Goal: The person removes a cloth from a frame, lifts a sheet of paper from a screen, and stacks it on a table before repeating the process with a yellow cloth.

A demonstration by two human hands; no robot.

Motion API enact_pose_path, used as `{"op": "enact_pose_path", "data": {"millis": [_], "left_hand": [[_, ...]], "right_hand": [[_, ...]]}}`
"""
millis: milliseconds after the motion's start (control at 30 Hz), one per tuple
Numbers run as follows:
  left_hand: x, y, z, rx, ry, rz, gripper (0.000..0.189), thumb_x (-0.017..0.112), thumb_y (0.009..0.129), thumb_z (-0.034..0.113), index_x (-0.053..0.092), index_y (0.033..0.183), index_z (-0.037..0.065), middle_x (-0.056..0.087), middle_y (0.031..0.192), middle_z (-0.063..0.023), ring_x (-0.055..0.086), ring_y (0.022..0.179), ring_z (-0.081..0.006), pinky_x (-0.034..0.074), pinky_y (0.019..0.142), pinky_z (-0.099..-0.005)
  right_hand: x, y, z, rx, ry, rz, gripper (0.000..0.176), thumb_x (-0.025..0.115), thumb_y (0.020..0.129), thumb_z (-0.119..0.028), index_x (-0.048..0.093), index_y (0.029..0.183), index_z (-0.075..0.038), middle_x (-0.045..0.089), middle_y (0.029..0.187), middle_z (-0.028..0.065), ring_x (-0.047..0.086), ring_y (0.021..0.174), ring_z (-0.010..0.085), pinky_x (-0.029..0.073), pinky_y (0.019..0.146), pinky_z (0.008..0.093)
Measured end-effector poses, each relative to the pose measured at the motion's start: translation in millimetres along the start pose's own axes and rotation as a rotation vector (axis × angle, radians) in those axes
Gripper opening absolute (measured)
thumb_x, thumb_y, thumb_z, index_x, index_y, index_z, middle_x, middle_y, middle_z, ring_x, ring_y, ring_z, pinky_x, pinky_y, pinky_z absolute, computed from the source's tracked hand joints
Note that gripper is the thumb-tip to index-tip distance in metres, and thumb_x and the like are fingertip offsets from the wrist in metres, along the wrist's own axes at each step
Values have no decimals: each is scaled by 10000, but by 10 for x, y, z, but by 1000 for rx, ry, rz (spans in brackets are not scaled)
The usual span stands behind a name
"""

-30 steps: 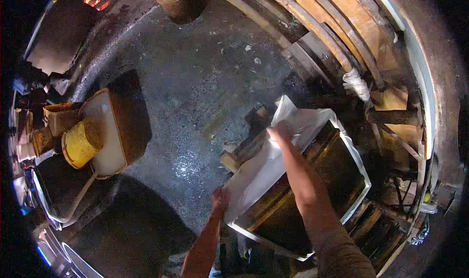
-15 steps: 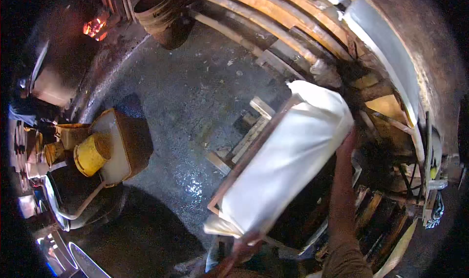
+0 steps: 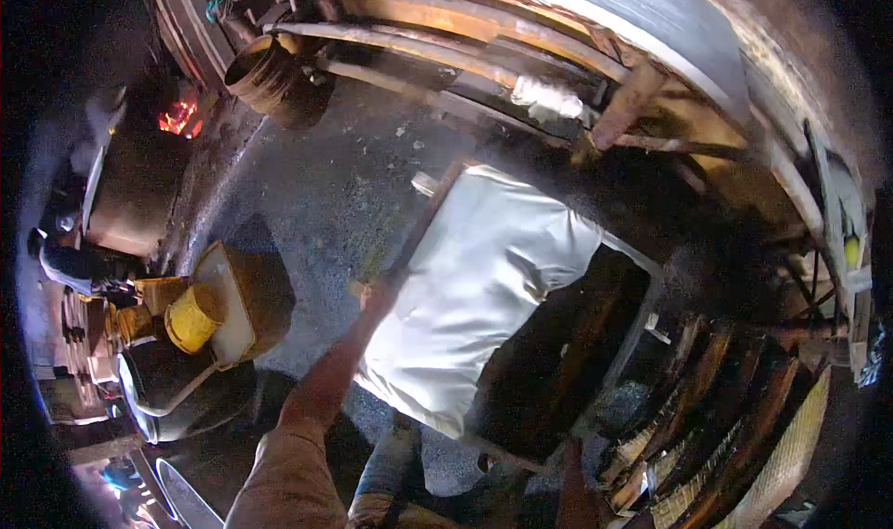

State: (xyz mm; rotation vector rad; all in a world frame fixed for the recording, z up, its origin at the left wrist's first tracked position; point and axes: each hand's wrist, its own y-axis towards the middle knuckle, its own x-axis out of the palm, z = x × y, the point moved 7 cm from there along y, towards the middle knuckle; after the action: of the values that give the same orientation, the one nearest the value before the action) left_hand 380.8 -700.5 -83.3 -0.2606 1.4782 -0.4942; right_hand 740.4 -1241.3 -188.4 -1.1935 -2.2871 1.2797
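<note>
Dark floor [image 3: 298, 180], left hand [image 3: 378, 298] at white cloth [image 3: 484, 269]

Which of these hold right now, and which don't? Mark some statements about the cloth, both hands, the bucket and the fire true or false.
1. The white cloth is wrinkled. True.
2. The cloth covers the dark box completely. False: its right part is uncovered.
3. The left hand is at the box's left edge. True.
4. The yellow bucket stands on the cloth. False: it is off to the left, by a tub.
5. The fire glows at the upper left. True.
6. The right hand lies on the cloth. False: it is near the box's lower edge.
</note>
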Motion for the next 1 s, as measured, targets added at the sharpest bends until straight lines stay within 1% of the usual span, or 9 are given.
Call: {"op": "enact_pose_path", "data": {"millis": [133, 333, 433, 600, 667, 733, 800, 933, 1000], "left_hand": [[-12, -18, -236, -375, -135, 165, 521, 517, 710, 584, 589, 1026, 176, 578, 988, -199, 532, 942, -393, 407, 821, -479], [-23, -640, 187, -277, -237, 249, 574, 552, 748, 453, 448, 1168, 75, 554, 977, -257, 550, 891, -414, 445, 757, -493], [314, -693, 351, -65, -174, 266, 381, 531, 767, 438, 625, 892, 90, 620, 818, -171, 589, 829, -370, 453, 726, -480], [353, -1006, 999, -154, -260, -89, 559, 459, 806, 453, 379, 1245, 116, 504, 1137, -203, 481, 1059, -379, 368, 893, -486], [140, -1277, 1415, 110, -144, 565, 667, 446, 813, 460, 228, 1340, 115, 252, 1349, -211, 218, 1259, -377, 183, 996, -545], [279, -1613, 2053, 259, 61, 409, 768, 443, 806, 487, 86, 1376, 116, 47, 1421, -154, 8, 1309, -342, 23, 1009, -574], [570, -2142, 2735, 492, 182, 408, 761, 423, 799, 532, 176, 1360, 81, 123, 1416, -151, 120, 1290, -359, 104, 987, -582], [616, -3212, 3578, 869, -572, 44, 774, 548, 749, 460, 197, 1353, 127, 164, 1392, -184, 130, 1289, -362, 100, 956, -637], [1238, -3404, 3548, 828, -316, 142, 768, 565, 739, 433, 207, 1348, 132, 170, 1389, -180, 140, 1281, -382, 91, 944, -652]], "right_hand": [[17, -4, 195, 33, 61, -122, 363, 532, 819, -287, 499, 1117, -82, 518, 1030, 93, 509, 734, 206, 418, 625, 348], [-392, -245, 154, -20, 80, -121, 352, 543, 811, -271, 499, 1102, -77, 525, 987, 85, 514, 710, 198, 417, 606, 338], [-704, -454, 149, -28, 83, -83, 346, 549, 807, -262, 500, 1094, -75, 528, 965, 80, 516, 699, 193, 417, 597, 334], [-1064, -565, 267, -56, 109, -69, 337, 558, 801, -248, 500, 1082, -71, 534, 930, 74, 519, 679, 186, 416, 581, 325], [-975, -581, 264, -73, 110, -91, 334, 561, 798, -243, 501, 1077, -70, 536, 915, 71, 520, 671, 183, 415, 575, 322], [-876, -625, 251, -86, 120, -115, 330, 565, 796, -237, 501, 1072, -68, 538, 901, 68, 522, 664, 181, 415, 569, 319], [-744, -648, 231, -95, 125, -142, 327, 568, 793, -232, 501, 1067, -67, 540, 887, 65, 523, 656, 178, 415, 562, 316], [-559, -659, 101, -139, 130, -182, 321, 576, 788, -221, 501, 1057, -64, 545, 858, 60, 526, 640, 172, 414, 550, 309], [-481, -693, 20, -166, 126, -198, 318, 579, 785, -215, 502, 1053, -62, 547, 844, 57, 527, 632, 169, 413, 543, 306]]}}
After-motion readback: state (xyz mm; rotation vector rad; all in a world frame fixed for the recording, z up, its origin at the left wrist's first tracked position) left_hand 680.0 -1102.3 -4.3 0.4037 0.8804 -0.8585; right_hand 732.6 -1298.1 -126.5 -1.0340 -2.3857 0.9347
